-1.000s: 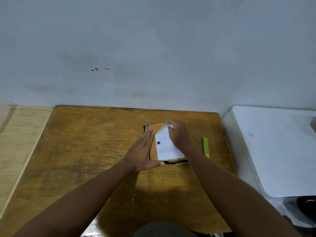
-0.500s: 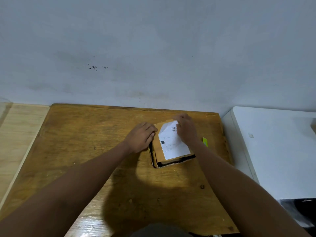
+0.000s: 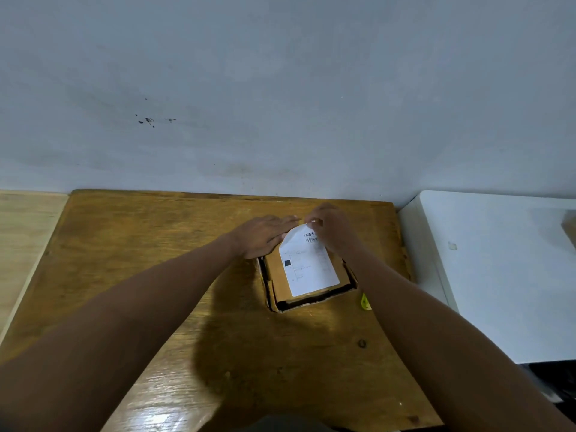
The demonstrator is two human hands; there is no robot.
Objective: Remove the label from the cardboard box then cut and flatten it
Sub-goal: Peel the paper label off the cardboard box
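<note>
A: Where's the box [image 3: 307,275]?
B: On the wooden bench [image 3: 156,275], toward its far right part, lying flat with the white label [image 3: 307,266] facing up.
A: What's the left hand [image 3: 265,235] doing?
B: It lies flat, fingers stretched out, pressing on the box's far left corner.
A: And the right hand [image 3: 332,230]?
B: Its fingertips pinch the label's far corner, which is lifted and curled off the cardboard. The rest of the label lies stuck down.
A: Anything nearby?
B: A yellow-green cutter [image 3: 365,302] peeks out just beside the right forearm. A white unit [image 3: 498,269] stands right of the bench.
</note>
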